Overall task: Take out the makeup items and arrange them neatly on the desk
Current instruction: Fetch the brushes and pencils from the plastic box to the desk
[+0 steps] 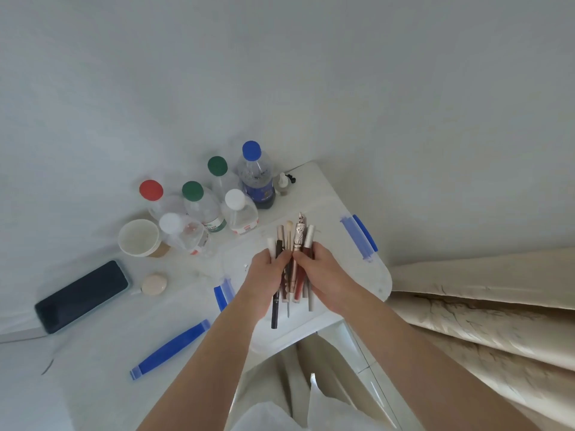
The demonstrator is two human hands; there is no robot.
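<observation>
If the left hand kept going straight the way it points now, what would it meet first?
Probably the clear plastic bottle with the white cap. The left hand, holding the bundle of makeup pens and brushes, points up-frame towards the bottles; its height above them is unclear.

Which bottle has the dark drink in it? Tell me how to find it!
Look at the bunch of bottles at the back of the white desk. The dark drink bottle stands furthest right, the only one with a blue cap and blue label.

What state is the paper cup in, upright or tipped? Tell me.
Upright. The paper cup stands on the desk with its round mouth facing up; its pale inside looks empty.
</observation>
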